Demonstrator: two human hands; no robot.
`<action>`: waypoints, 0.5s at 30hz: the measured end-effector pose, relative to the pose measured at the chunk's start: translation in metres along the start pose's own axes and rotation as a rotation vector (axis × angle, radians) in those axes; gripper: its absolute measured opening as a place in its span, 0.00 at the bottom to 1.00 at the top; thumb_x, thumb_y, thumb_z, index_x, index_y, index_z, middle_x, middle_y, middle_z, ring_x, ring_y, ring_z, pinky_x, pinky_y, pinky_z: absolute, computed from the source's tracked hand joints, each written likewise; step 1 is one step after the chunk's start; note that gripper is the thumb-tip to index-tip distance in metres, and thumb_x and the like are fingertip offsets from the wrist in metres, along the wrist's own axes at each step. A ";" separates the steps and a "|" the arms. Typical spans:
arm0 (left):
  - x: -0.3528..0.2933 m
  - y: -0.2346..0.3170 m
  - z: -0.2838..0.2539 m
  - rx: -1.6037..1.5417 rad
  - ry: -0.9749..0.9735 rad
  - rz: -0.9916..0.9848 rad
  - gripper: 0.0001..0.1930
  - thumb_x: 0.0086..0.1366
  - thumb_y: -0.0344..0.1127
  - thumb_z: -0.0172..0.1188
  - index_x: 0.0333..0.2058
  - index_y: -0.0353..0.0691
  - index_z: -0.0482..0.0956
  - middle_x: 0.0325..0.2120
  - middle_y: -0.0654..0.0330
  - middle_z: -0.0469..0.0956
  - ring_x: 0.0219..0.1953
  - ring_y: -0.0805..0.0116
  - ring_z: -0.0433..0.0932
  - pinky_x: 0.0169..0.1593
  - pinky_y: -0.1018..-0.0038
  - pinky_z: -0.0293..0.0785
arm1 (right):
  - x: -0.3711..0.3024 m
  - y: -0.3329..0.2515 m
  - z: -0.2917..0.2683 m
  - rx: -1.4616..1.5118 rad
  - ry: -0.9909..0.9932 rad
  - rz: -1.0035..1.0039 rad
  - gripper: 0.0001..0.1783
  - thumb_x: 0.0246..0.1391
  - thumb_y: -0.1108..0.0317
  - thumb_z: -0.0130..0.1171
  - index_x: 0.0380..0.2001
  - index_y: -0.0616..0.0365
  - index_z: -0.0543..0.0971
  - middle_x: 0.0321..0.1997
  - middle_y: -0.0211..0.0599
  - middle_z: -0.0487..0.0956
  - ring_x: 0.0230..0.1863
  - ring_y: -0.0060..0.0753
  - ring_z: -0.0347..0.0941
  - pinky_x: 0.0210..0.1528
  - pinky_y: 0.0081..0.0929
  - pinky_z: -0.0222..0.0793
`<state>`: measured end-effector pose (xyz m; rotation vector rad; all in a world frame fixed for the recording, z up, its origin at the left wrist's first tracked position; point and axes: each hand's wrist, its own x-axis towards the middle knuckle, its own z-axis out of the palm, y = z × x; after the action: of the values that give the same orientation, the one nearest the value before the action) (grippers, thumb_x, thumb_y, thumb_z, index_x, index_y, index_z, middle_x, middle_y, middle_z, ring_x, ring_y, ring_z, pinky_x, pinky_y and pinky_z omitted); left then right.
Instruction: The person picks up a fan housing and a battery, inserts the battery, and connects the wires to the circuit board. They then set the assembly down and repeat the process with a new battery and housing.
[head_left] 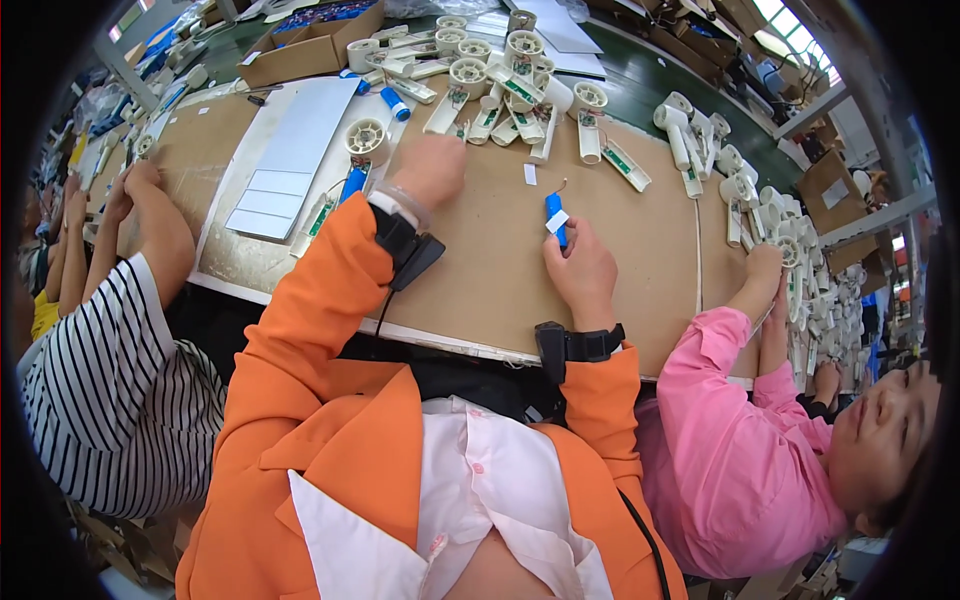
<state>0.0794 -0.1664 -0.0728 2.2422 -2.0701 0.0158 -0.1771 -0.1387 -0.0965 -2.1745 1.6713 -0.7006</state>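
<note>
Bright, even daylight from windows point(790, 18) at upper right, soft shadows on the workbench point(480, 250), sharp centre, heavy fisheye bending and black vignette at rim.

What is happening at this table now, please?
A person in orange sleeves works at a cardboard-covered bench. The right hand holds a small blue cylinder with a white tag. The left hand reaches toward the pile of white plastic handle parts. Co-workers sit on both sides.

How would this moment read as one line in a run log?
left hand: reaching to white parts pile | right hand: holding blue cylinder | surface: cardboard-covered table
</note>
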 end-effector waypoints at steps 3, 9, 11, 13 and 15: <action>-0.041 0.018 -0.012 -0.061 -0.068 0.064 0.11 0.54 0.39 0.58 0.27 0.35 0.80 0.26 0.49 0.80 0.35 0.47 0.80 0.38 0.57 0.77 | 0.002 0.002 -0.001 -0.006 0.005 -0.002 0.20 0.51 0.57 0.59 0.45 0.55 0.78 0.24 0.32 0.77 0.27 0.37 0.76 0.30 0.36 0.71; -0.102 0.038 -0.036 -0.316 -0.183 0.236 0.14 0.57 0.43 0.61 0.29 0.37 0.81 0.26 0.51 0.80 0.31 0.52 0.80 0.35 0.60 0.75 | 0.003 0.002 0.000 -0.015 0.015 -0.018 0.20 0.51 0.57 0.58 0.45 0.55 0.77 0.24 0.32 0.77 0.27 0.37 0.76 0.31 0.36 0.71; -0.106 0.038 -0.047 -0.390 -0.267 0.264 0.14 0.58 0.45 0.62 0.30 0.37 0.81 0.26 0.52 0.80 0.30 0.53 0.80 0.35 0.61 0.75 | 0.003 0.004 0.001 -0.015 0.018 -0.017 0.21 0.51 0.57 0.59 0.46 0.55 0.77 0.24 0.32 0.77 0.27 0.37 0.76 0.31 0.36 0.71; -0.105 0.028 -0.052 -0.580 -0.277 0.232 0.15 0.58 0.46 0.64 0.31 0.37 0.81 0.25 0.54 0.80 0.29 0.55 0.80 0.34 0.63 0.75 | 0.003 0.005 0.002 -0.016 0.030 -0.024 0.21 0.50 0.57 0.59 0.46 0.55 0.77 0.23 0.32 0.77 0.26 0.37 0.76 0.30 0.36 0.71; -0.101 0.016 -0.048 -0.677 -0.281 0.216 0.15 0.58 0.46 0.65 0.31 0.38 0.81 0.25 0.56 0.79 0.28 0.57 0.80 0.34 0.63 0.74 | 0.003 0.006 0.004 -0.019 0.036 -0.027 0.21 0.50 0.57 0.59 0.46 0.55 0.77 0.23 0.31 0.77 0.25 0.36 0.76 0.30 0.36 0.70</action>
<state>0.0581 -0.0637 -0.0306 1.6730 -2.0063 -0.8847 -0.1791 -0.1429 -0.1020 -2.2145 1.6753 -0.7388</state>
